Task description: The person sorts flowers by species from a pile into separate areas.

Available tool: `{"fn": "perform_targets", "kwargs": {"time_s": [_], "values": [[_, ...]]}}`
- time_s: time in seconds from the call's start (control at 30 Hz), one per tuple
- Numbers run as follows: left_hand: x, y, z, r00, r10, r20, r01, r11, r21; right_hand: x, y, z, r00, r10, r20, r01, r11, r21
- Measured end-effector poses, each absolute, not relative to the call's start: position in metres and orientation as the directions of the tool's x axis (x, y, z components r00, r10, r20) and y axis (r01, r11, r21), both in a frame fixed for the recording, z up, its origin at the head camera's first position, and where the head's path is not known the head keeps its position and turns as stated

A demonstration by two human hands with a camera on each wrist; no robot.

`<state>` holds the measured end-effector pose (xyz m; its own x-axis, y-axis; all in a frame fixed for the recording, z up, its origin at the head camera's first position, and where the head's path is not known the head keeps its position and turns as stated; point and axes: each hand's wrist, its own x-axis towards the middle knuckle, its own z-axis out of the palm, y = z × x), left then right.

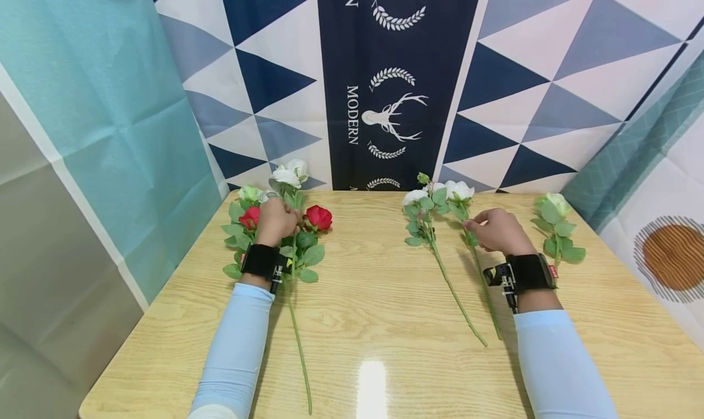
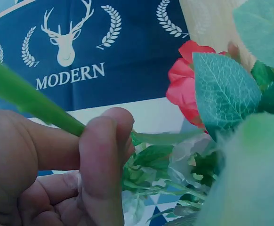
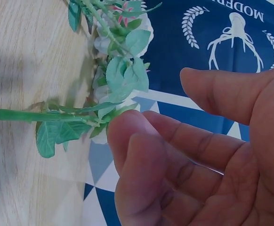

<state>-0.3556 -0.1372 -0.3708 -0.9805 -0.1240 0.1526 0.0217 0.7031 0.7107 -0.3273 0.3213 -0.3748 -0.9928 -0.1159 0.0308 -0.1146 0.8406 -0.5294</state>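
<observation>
My left hand (image 1: 277, 219) is at the back left of the wooden table (image 1: 374, 309), fingers curled round the green stem (image 2: 47, 109) of a white rose (image 1: 287, 176). That long stem (image 1: 299, 346) runs toward the front edge. Red roses (image 1: 318, 217) (image 2: 184, 84) lie on either side of this hand. At the back right, my right hand (image 1: 495, 229) lies over the stem (image 3: 33, 114) of another white rose (image 1: 459, 190). Its fingertips (image 3: 127, 127) touch the stem, while the thumb (image 3: 221, 89) stays apart from it.
A third white rose (image 1: 415, 196) lies just left of my right hand, its stem slanting toward the front. A pale green-white rose (image 1: 557, 206) lies near the right edge. A patterned cloth (image 1: 385, 89) hangs behind the table.
</observation>
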Motion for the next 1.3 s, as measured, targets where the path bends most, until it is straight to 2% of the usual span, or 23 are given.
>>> {"fn": "perform_targets", "kwargs": {"time_s": [0.43, 0.83, 1.17, 1.3], "values": [[-0.353, -0.145, -0.361, -0.982, -0.113, 0.152, 0.040, 0.659, 0.751, -0.326, 0.321, -0.374, -0.991, -0.127, 0.031, -0.124, 0.837, -0.532], [-0.337, -0.140, -0.345, -0.943, -0.130, 0.306, 0.149, 0.657, 0.739, -0.324, 0.320, -0.370, -0.990, -0.135, 0.050, -0.141, 0.833, -0.535], [-0.321, -0.132, -0.328, -0.874, -0.142, 0.464, 0.266, 0.660, 0.703, -0.319, 0.313, -0.359, -0.984, -0.144, 0.102, -0.176, 0.831, -0.528], [-0.313, -0.124, -0.320, -0.865, -0.121, 0.486, 0.302, 0.647, 0.700, -0.315, 0.307, -0.353, -0.978, -0.147, 0.146, -0.202, 0.832, -0.517]]}}
